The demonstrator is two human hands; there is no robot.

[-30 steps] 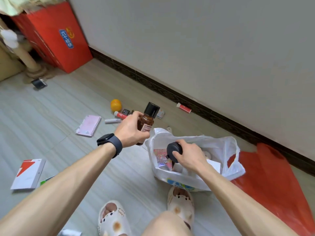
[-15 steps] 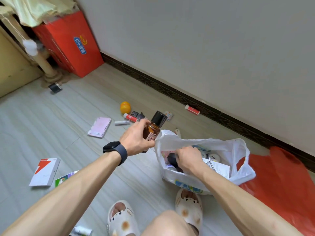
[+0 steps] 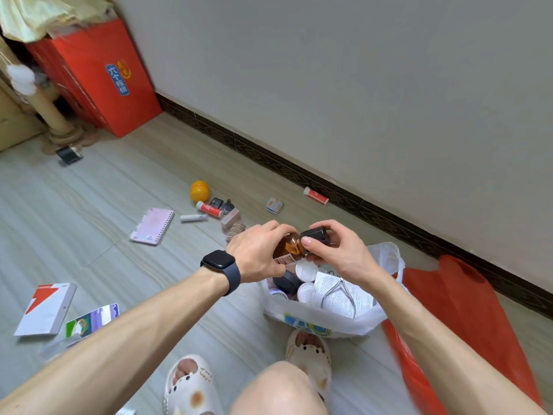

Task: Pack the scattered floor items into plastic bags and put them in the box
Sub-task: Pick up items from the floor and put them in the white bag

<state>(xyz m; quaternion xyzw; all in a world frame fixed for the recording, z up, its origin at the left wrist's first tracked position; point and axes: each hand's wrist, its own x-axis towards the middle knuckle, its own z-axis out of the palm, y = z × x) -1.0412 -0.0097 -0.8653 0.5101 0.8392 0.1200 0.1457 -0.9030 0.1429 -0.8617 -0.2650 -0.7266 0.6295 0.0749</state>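
A brown glass bottle with a black cap lies tilted sideways over the open white plastic bag. My left hand grips the bottle's body. My right hand holds its black cap end. Inside the bag lie a black round item, white jars, a paper leaflet and metal nippers. On the floor beyond are a pink notebook, a yellow ball, a red tube and a white stick.
A red plastic bag lies flat at the right. A red box stands in the far left corner. A red-white booklet and a card lie at the left. A red tube rests by the wall skirting.
My right hand let go of the black round item inside the bag and rose to take the bottle's cap. The bottle tipped from upright to sideways over the bag.
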